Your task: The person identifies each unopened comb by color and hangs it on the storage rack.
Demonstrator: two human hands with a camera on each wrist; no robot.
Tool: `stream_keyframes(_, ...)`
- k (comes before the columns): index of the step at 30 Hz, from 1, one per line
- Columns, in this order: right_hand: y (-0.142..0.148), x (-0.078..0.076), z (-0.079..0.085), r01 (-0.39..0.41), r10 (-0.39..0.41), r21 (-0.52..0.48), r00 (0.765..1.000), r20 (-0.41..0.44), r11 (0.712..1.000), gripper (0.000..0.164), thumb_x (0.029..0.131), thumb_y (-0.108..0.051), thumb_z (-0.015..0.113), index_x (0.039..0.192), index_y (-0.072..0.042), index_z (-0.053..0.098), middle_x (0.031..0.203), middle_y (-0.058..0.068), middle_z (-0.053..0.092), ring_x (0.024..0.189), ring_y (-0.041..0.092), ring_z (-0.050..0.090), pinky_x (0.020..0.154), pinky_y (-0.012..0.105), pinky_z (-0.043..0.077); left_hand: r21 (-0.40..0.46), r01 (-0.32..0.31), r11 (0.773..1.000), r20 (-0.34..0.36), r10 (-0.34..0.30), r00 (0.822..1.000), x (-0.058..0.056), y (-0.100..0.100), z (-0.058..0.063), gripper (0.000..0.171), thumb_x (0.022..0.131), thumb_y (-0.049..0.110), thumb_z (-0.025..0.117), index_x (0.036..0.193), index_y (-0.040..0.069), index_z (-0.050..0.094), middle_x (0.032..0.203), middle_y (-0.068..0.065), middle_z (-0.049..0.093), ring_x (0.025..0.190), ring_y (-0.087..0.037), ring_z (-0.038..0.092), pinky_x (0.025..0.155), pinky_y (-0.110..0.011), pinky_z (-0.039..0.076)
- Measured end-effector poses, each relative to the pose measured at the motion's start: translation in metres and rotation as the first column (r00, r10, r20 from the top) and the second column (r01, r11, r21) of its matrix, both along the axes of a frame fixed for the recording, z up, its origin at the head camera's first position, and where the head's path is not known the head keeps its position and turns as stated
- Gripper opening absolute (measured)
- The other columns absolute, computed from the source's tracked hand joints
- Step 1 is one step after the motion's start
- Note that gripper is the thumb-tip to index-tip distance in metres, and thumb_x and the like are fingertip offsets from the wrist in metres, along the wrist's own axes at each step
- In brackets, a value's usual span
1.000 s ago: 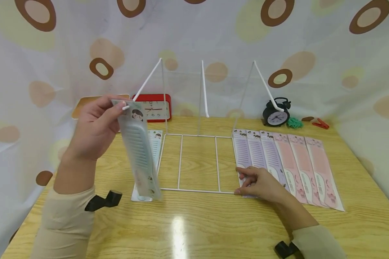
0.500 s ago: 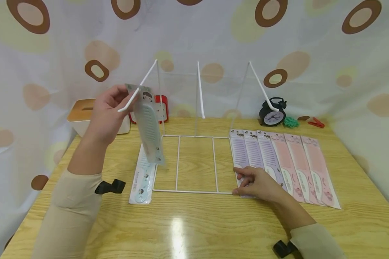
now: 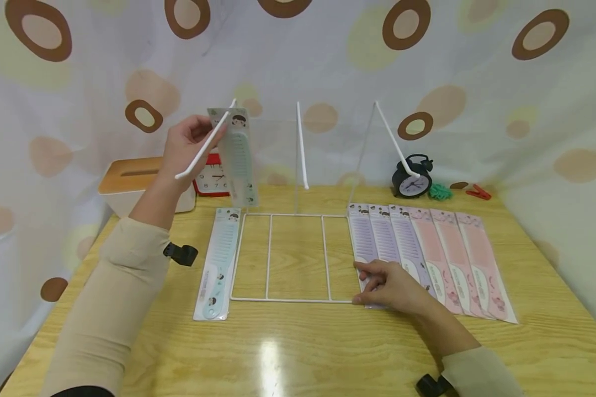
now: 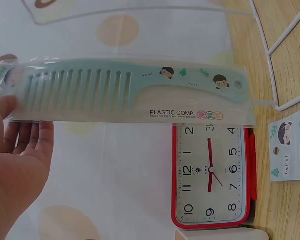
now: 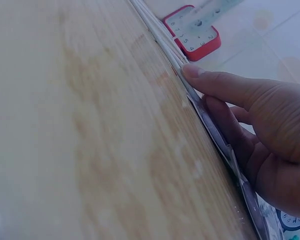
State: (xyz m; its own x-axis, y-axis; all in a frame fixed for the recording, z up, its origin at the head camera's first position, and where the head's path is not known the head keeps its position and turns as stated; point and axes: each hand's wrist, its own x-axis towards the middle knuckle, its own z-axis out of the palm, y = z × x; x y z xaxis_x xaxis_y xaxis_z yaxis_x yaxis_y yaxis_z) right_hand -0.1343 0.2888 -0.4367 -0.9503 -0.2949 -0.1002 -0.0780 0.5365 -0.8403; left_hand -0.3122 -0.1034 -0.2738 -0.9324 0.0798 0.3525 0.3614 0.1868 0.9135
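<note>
My left hand (image 3: 186, 146) pinches the top of a packaged pale green plastic comb (image 3: 239, 160), whose package is threaded on the left prong of a white wire display rack (image 3: 298, 301). In the left wrist view the packaged comb (image 4: 125, 85) is seen whole, with the thumb on its top end and the other fingers behind. My right hand (image 3: 392, 286) holds the rack's base at its front right corner. The right wrist view shows the thumb (image 5: 210, 77) against the white wire. Another packaged green comb (image 3: 218, 264) lies left of the rack.
Overlapping packaged purple combs (image 3: 397, 231) and pink combs (image 3: 482, 264) lie right of the rack. Behind stand a tissue box (image 3: 134, 182), a red clock (image 3: 211, 176) and a black alarm clock (image 3: 412, 176). The rack's middle prong (image 3: 302, 146) and right prong (image 3: 397, 140) jut forward.
My left hand has slid the packaged comb back along the left prong, from near its tip to near its rear end. The right hand has stayed at the rack's corner.
</note>
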Motion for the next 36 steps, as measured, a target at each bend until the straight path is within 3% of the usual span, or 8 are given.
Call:
stream_keyframes(8,0.000,-0.001,0.001,-0.010,0.011,0.031,0.999,-0.034,0.999,0.081,0.076,-0.025,0.088,0.140,0.007,0.051,0.103,0.007,0.062,0.075,0.011,0.070,0.068,0.021,0.053,0.010,0.026,1.000,0.017,-0.026,1.000,-0.005,-0.001,-0.002,0.026,0.094,0.029,0.071,0.110,0.010,0.065,0.100,0.008,0.066,0.094,-0.009,0.060,0.084,-0.017,0.049)
stream_keyframes(13,0.002,0.001,0.003,0.005,-0.003,0.048,0.999,-0.034,0.999,0.080,0.076,-0.024,0.088,0.140,0.006,0.052,0.103,0.007,0.063,0.075,0.010,0.070,0.069,0.021,0.053,-0.170,0.030,0.985,0.015,-0.027,1.000,0.004,-0.006,-0.006,0.044,0.096,0.038,0.066,0.127,0.006,0.061,0.118,-0.006,0.066,0.100,-0.015,0.059,0.090,-0.024,0.050)
stream_keyframes(16,0.002,0.001,0.005,0.003,-0.002,0.038,1.000,-0.029,0.999,0.080,0.076,-0.024,0.088,0.141,0.007,0.052,0.104,0.009,0.063,0.076,0.009,0.069,0.069,0.021,0.053,-0.320,0.038,0.947,0.018,-0.034,0.999,0.010,-0.013,-0.017,0.050,0.098,0.039,0.063,0.133,0.004,0.057,0.126,-0.013,0.063,0.107,-0.022,0.060,0.097,-0.035,0.050)
stream_keyframes(22,0.004,0.003,0.010,0.015,-0.014,0.033,1.000,-0.024,0.999,0.078,0.077,-0.022,0.088,0.141,0.005,0.052,0.106,0.012,0.063,0.075,0.008,0.069,0.064,0.021,0.052,-0.412,0.133,0.901,0.109,-0.096,0.989,0.015,-0.030,-0.054,0.056,0.096,0.031,0.068,0.143,0.006,0.050,0.139,-0.015,0.056,0.126,-0.034,0.056,0.104,-0.049,0.048)
stream_keyframes(25,0.005,0.004,0.011,0.019,-0.019,0.027,1.000,-0.015,0.999,0.079,0.076,-0.021,0.088,0.141,0.005,0.052,0.106,0.012,0.063,0.076,0.009,0.069,0.063,0.021,0.052,-0.445,0.242,0.862,0.199,-0.168,0.965,0.016,-0.040,-0.074,0.068,0.093,0.032,0.072,0.150,0.009,0.043,0.149,-0.013,0.048,0.133,-0.036,0.051,0.105,-0.052,0.047)
stream_keyframes(27,0.006,0.006,0.012,0.024,-0.024,0.025,1.000,-0.012,0.999,0.079,0.076,-0.021,0.088,0.142,0.004,0.052,0.106,0.012,0.063,0.076,0.009,0.069,0.063,0.021,0.052,-0.469,0.321,0.823,0.266,-0.215,0.940,0.015,-0.046,-0.086,0.077,0.091,0.035,0.074,0.154,0.011,0.038,0.154,-0.013,0.043,0.135,-0.037,0.049,0.105,-0.055,0.046)
stream_keyframes(29,0.007,0.007,0.012,0.026,-0.026,0.019,1.000,-0.005,0.999,0.079,0.076,-0.022,0.088,0.142,0.004,0.052,0.106,0.012,0.062,0.076,0.009,0.069,0.065,0.021,0.052,-0.460,0.385,0.800,0.323,-0.253,0.912,0.013,-0.051,-0.098,0.083,0.089,0.035,0.077,0.155,0.010,0.034,0.157,-0.013,0.040,0.135,-0.037,0.050,0.105,-0.056,0.045)
stream_keyframes(36,0.008,0.012,0.007,0.004,-0.004,0.000,1.000,0.003,1.000,0.080,0.076,-0.022,0.088,0.141,0.005,0.051,0.105,0.011,0.062,0.076,0.011,0.070,0.073,0.020,0.052,-0.384,0.488,0.784,0.443,-0.307,0.842,0.014,-0.063,-0.131,0.089,0.087,0.034,0.079,0.158,0.016,0.028,0.156,-0.010,0.040,0.124,-0.030,0.057,0.107,-0.049,0.041)
